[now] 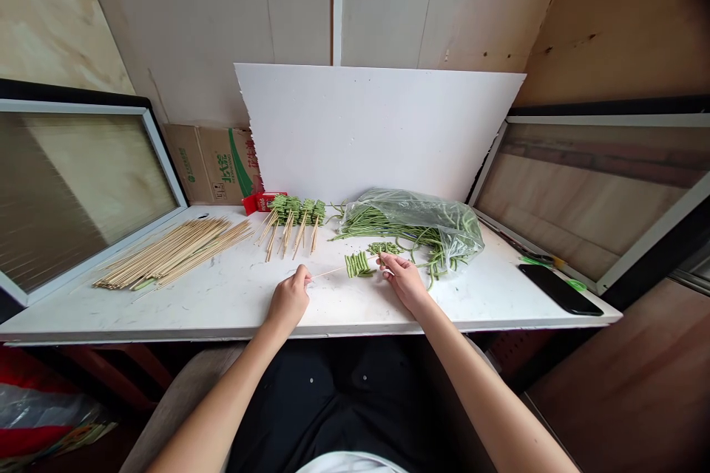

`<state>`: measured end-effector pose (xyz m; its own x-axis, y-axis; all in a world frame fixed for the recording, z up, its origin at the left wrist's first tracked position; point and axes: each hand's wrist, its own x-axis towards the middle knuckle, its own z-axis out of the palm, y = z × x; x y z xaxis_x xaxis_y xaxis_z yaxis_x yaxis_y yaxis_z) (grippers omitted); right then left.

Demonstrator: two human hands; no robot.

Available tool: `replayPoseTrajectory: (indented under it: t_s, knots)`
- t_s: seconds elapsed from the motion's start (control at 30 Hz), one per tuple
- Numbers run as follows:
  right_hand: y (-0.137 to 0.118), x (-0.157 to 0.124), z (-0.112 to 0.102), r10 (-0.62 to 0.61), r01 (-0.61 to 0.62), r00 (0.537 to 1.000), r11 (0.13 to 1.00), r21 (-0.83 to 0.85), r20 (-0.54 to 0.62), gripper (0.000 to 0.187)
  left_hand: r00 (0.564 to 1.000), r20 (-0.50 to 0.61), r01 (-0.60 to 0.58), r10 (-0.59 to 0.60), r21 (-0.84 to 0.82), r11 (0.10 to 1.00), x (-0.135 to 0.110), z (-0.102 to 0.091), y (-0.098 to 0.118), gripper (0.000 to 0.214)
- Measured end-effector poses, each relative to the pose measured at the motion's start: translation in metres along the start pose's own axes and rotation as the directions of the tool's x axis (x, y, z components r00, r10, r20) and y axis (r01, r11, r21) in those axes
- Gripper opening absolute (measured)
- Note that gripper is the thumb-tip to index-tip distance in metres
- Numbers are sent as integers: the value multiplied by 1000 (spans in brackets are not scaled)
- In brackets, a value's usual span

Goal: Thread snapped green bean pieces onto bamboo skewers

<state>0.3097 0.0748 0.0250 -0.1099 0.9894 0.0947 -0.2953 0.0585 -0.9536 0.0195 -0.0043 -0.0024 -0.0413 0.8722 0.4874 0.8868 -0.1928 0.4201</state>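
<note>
My left hand (289,298) pinches the near end of a thin bamboo skewer (328,273), which points right above the white tabletop. Several short green bean pieces (358,264) sit side by side across the skewer. At its far end my right hand (400,279) is closed, fingertips together by the bean pieces; what lies between them is too small to make out for certain. Just behind the right hand is a small heap of cut bean pieces (385,247). Long whole green beans (388,224) stick out of a clear plastic bag (413,205) farther back.
Loose bamboo skewers (171,251) are piled at the left. Finished bean skewers (299,213) lie stacked near a red packet (258,202) and a cardboard box (214,162). A black phone (560,290) rests at the right edge. A white board (382,133) stands behind.
</note>
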Motion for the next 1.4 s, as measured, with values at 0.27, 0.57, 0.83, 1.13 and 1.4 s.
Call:
replayPoseTrajectory:
  t_s: [0.27, 0.57, 0.83, 1.13, 1.4]
  knots:
    - [1, 0, 1, -46, 43, 999, 989, -143, -21, 44, 1000, 27, -12, 12, 7, 1000, -1, -3, 3, 31]
    - [2, -7, 9, -83, 81, 997, 962, -262, 3, 47, 998, 47, -40, 39, 23, 999, -1, -3, 3, 31]
    - [-11, -12, 20, -130, 135, 991, 937, -323, 37, 45, 1000, -13, 2, -2, -23, 1000, 0, -3, 2, 22]
    - [4, -7, -1, -330, 435, 886, 349, -830, 325, 27, 999, -36, 36, -36, -1, 999, 1, -3, 0, 26]
    - [11, -8, -1, -334, 415, 864, 50, -908, 377, 27, 999, -20, 37, -37, 5, 999, 1, 0, -2, 25]
